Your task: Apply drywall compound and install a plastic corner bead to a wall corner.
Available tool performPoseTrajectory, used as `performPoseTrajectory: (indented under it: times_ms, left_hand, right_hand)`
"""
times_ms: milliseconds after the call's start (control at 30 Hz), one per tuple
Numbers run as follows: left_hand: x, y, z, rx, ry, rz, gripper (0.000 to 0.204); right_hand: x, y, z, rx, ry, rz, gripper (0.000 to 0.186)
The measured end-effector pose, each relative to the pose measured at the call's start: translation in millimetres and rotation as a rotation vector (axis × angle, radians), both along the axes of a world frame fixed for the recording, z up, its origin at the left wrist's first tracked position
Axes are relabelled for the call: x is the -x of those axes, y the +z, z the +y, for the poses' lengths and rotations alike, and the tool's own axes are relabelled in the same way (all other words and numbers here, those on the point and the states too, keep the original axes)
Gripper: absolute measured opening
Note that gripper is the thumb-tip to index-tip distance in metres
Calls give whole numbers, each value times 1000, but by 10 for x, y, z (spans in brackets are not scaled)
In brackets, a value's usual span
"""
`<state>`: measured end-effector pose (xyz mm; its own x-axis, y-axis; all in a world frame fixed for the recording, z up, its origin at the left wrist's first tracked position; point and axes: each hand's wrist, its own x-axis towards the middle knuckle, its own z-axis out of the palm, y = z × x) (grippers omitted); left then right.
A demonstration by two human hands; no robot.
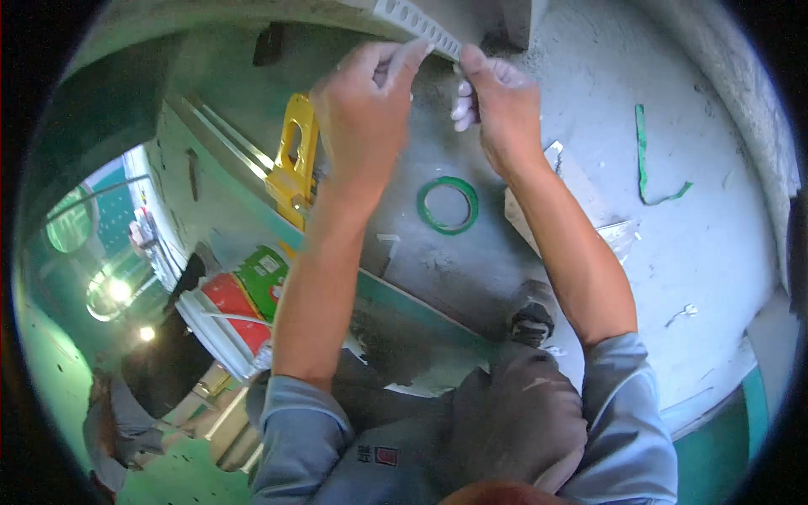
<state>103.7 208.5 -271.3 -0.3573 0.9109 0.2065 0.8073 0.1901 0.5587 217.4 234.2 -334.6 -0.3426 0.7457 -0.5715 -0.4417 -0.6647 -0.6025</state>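
My left hand (362, 101) is closed, its thumb and fingertips pinched on a white perforated strip (408, 21) at the top of the head view. My right hand (505, 109), to its right, is also closed on the strip near its lower end, with whitish dusty fingers. The strip slants along the edge of a grey surface. Below and between my hands a roll of green tape (425, 202) lies on the dusty floor. A yellow tool (290, 194) with a long metal bar is left of my left forearm.
A grey plate (522, 219) lies partly behind my right forearm. A loose green tape piece (641, 160) is at right, my shoe (530, 316) below. A red-and-green package (240, 299) sits in a white container (215, 332) at lower left. A grey wall edge (749, 101) curves at right.
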Motion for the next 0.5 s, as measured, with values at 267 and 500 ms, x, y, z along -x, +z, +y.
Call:
performPoseTrajectory:
  times_ms: [267,500]
  left_hand:
    - [17,28,-15,-73,-53,66,24]
    - [100,22,-552,79,-70,205,27]
  right_hand:
    - [-14,613,138,-679,162,-528,36]
    - [-554,979,132,-625,267,-692,35]
